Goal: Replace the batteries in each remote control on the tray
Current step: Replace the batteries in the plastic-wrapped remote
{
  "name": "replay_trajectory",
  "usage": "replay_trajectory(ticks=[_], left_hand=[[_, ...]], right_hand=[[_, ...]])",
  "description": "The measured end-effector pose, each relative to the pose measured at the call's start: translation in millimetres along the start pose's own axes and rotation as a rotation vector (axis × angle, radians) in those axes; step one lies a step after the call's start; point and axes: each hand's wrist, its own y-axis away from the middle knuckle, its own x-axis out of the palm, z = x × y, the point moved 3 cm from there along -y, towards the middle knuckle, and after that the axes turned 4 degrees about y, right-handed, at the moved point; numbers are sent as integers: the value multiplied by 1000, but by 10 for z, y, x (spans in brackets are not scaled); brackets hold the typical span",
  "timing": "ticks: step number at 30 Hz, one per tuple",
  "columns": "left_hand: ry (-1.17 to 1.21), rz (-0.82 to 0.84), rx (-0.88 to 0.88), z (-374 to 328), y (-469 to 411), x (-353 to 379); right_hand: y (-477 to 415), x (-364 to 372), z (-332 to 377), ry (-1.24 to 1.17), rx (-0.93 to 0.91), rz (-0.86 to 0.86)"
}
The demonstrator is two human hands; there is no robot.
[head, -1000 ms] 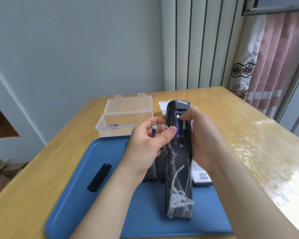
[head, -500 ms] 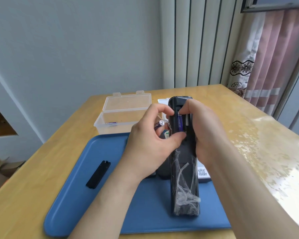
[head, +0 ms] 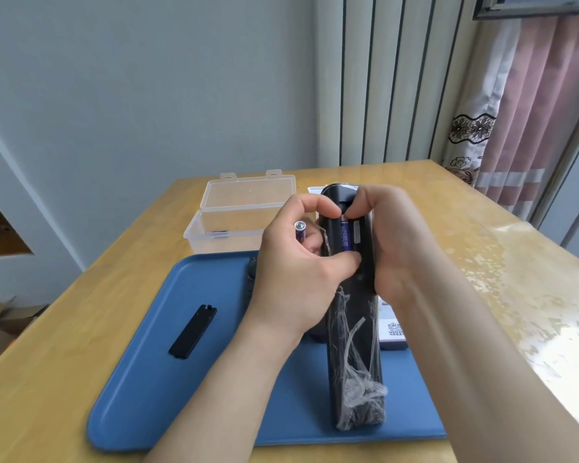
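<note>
Left hand (head: 295, 279) and right hand (head: 391, 235) meet above the tabletop (head: 81, 329) and its blue tray (head: 181, 379). The right grips the film-wrapped remote (head: 355, 345) over the tray's right half. The battery cover (head: 193, 330) lies on the tray's left. The left curls round a spare battery (head: 300, 230), its thumb pressing the seated battery (head: 346, 237).

Over the blue tray (head: 168, 379), the right grip (head: 391, 242) clasps a black remote (head: 355, 362) wrapped in clear film, its compartment open. The left grip (head: 298, 262) sets thumb and forefinger at either end of the purple battery (head: 346, 237) seated there, with a second battery (head: 300, 230) tucked in its curled fingers. A black cover (head: 193, 330) lies on the tray to the left.
</note>
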Motion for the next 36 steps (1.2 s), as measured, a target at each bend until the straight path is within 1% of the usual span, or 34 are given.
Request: replay_trajectory(ticks=[4, 6, 8, 10, 12, 13, 14, 15, 17, 18, 19, 20, 21, 23, 25, 26, 28, 30, 31, 32, 33, 34, 35, 36], left_hand=[[-4, 20, -23, 42, -14, -27], [-31, 53, -79, 105, -39, -84], [-56, 125, -155, 166, -69, -173], [-66, 172, -219, 207, -99, -256], [-29, 172, -278, 236, -126, -312], [23, 164, -319, 249, -137, -321], [86, 148, -372, 265, -145, -331], [146, 126, -437, 298, -156, -334], [180, 72, -555, 419, -207, -333], [122, 62, -576, 482, -257, -314], [37, 63, -574, 532, -310, -288], [-42, 68, -547, 576, -388, -248], [-106, 72, -505, 608, -476, -169], [-211, 27, -407, 617, -683, -30], [-289, -13, -323, 603, -899, 116], [-315, -4, -299, 611, -991, 190], [-373, 66, -290, 671, -1122, 303], [-466, 124, -313, 705, -1162, 311], [-477, 109, -304, 702, -1164, 281], [-435, 84, -283, 663, -1135, 241], [-342, 76, -258, 615, -1095, 209], [-244, 115, -253, 547, -1029, 182], [-182, 186, -254, 482, -974, 165], [-190, 265, -247, 413, -921, 138]], right_hand=[[-55, 6, -14, -14, -32, -52], [-96, -10, -67, 1, -46, -58], [-95, -30, -148, 21, -61, 35], [-44, -38, -214, 0, -79, 197], [7, -29, -244, -21, -94, 360], [9, -31, -263, -12, -97, 393], [-8, -41, -286, 7, -98, 385], [-33, -62, -311, 19, -100, 337], [-102, -176, -348, 19, -106, 121], [-137, -265, -349, 10, -115, -12], [-157, -341, -343, -8, -121, -123], [-175, -411, -325, -26, -127, -197], [-178, -473, -299, -38, -136, -237], [-176, -524, -273, -40, -163, -267], [-165, -521, -287, -49, -168, -237], [-165, -512, -304, -59, -160, -206], [-183, -492, -331, -56, -154, -151], [-189, -488, -339, -44, -168, -131], [-192, -489, -336, -47, -174, -128], [-193, -491, -334, -47, -176, -121], [-189, -480, -326, -38, -181, -104], [-185, -456, -319, -22, -190, -73], [-177, -417, -305, 4, -206, -25], [-164, -371, -291, 31, -226, 32]])
